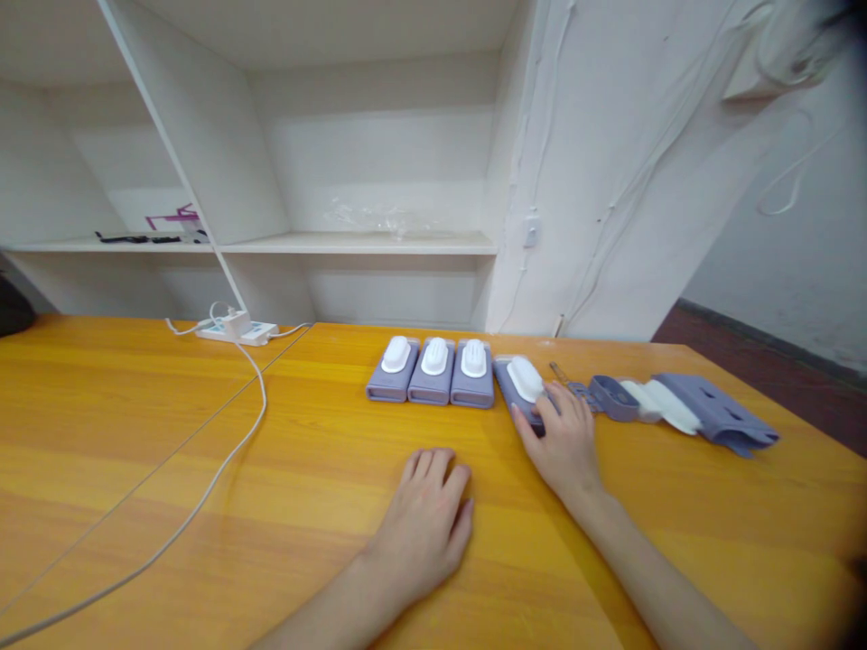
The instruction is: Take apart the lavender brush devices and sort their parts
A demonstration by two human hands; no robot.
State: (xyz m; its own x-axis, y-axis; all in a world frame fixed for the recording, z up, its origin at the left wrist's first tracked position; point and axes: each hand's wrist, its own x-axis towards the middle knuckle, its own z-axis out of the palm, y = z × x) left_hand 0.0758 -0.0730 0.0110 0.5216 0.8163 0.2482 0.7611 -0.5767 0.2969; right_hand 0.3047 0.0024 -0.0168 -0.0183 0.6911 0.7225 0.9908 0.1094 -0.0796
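Observation:
My right hand (565, 433) is closed round the near right end of a purple sleeve-like case (508, 388), thumb on its near side and fingers over its top. A white oval piece (526, 378) sits on that case, which lies slightly turned on the table. Left of it, several like cases stand in a row, such as the nearest purple case (472, 397) with its own white oval piece (473, 359). My left hand (426, 519) rests on the wood in front of the row, fingers loosely bent and apart, holding nothing.
Right of my right hand lie a purple band-shaped part (613, 397), white pieces (667, 404) and a flat purple sleeve (718, 411). A power strip (247, 332) stands at the back left. Its white cable (237, 447) crosses the wooden table (325, 487). White shelves (358, 242) rise behind.

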